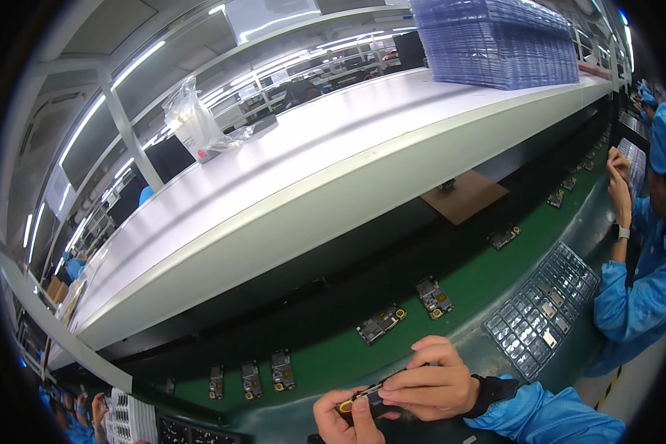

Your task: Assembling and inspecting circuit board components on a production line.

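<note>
Low in the view, both my hands are on one small dark circuit board point(374, 397) with a yellow ring near its left end. My left hand point(345, 422) pinches that end, thumb on top beside the ring. The fingers of my right hand point(435, 385) close over the board's other end and cover much of it. Beyond my hands, two similar circuit boards point(382, 324) lie on the green conveyor belt point(325, 355). To the right of my right hand is a clear plastic tray point(505, 354) with many compartments, a few holding small pale metallic pieces.
More boards point(251, 379) lie along the belt on both sides. A long white shelf point(274, 214) runs above it, carrying stacked clear trays point(496, 44) and a plastic bag point(192, 122). A co-worker in blue point(636, 296) sits close on the right; brown cardboard point(466, 197) lies under the shelf.
</note>
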`<move>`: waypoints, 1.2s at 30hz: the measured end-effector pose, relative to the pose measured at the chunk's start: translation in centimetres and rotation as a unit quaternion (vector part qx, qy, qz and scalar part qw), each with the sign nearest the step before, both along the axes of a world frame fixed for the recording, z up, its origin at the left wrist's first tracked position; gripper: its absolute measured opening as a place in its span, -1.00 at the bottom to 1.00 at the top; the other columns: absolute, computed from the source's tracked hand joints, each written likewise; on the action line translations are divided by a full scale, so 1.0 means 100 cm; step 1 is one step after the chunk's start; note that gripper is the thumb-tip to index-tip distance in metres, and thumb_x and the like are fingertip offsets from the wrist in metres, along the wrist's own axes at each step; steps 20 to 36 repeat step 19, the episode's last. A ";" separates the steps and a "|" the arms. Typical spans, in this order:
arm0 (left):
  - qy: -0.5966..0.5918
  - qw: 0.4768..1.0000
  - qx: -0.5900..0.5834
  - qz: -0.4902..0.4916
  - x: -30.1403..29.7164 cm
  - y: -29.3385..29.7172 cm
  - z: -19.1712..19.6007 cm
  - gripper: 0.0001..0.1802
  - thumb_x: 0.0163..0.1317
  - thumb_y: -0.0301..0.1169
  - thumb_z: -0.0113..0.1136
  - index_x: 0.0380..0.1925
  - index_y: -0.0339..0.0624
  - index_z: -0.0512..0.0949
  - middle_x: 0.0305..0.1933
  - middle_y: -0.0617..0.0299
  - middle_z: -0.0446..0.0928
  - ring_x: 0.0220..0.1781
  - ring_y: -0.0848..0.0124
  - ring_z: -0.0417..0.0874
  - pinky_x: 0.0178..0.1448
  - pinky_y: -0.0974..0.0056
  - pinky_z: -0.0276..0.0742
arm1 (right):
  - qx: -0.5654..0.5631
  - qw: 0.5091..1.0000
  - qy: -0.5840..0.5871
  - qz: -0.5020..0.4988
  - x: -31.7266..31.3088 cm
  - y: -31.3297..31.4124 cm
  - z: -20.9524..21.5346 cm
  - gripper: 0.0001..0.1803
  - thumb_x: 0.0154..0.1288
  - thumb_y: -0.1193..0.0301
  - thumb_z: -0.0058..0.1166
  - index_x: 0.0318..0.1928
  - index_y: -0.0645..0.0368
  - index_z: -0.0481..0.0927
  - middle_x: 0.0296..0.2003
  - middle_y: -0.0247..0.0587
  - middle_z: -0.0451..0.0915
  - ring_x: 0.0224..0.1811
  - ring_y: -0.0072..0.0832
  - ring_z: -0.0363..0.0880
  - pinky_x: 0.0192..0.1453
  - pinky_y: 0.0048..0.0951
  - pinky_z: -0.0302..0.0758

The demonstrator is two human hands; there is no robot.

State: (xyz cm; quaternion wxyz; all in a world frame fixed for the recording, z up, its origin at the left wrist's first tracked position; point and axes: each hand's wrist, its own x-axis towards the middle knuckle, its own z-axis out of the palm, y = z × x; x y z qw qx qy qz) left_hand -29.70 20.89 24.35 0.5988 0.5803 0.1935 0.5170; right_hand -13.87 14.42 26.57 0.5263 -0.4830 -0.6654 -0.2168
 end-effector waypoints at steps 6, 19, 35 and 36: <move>0.028 0.992 0.121 0.011 -0.005 0.009 -0.001 -0.70 0.48 -0.55 0.04 0.15 -0.31 0.28 -0.09 0.01 0.58 -0.23 0.40 0.70 -0.29 0.38 0.72 | -0.100 0.984 0.124 0.078 0.005 0.005 0.015 -0.69 0.18 0.47 0.38 -0.03 0.14 0.72 -0.25 -0.36 0.68 -0.10 -0.30 0.58 -0.04 -0.35 0.52; 0.294 0.951 0.096 0.012 -0.018 0.036 0.014 -0.63 0.34 -0.40 0.31 0.09 -0.25 0.50 0.08 -0.09 0.63 0.07 0.36 0.69 0.19 0.29 0.55 | -0.207 0.956 0.183 0.101 0.005 0.010 -0.003 -0.82 0.24 0.40 0.34 -0.17 0.13 0.70 -0.37 -0.22 0.67 -0.30 -0.21 0.61 -0.15 -0.31 0.52; 0.294 0.951 0.096 0.012 -0.018 0.036 0.014 -0.63 0.34 -0.40 0.31 0.09 -0.25 0.50 0.08 -0.09 0.63 0.07 0.36 0.69 0.19 0.29 0.55 | -0.207 0.956 0.183 0.101 0.005 0.010 -0.003 -0.82 0.24 0.40 0.34 -0.17 0.13 0.70 -0.37 -0.22 0.67 -0.30 -0.21 0.61 -0.15 -0.31 0.52; 0.294 0.951 0.096 0.012 -0.018 0.036 0.014 -0.63 0.34 -0.40 0.31 0.09 -0.25 0.50 0.08 -0.09 0.63 0.07 0.36 0.69 0.19 0.29 0.55 | -0.207 0.956 0.183 0.101 0.005 0.010 -0.003 -0.82 0.24 0.40 0.34 -0.17 0.13 0.70 -0.37 -0.22 0.67 -0.30 -0.21 0.61 -0.15 -0.31 0.52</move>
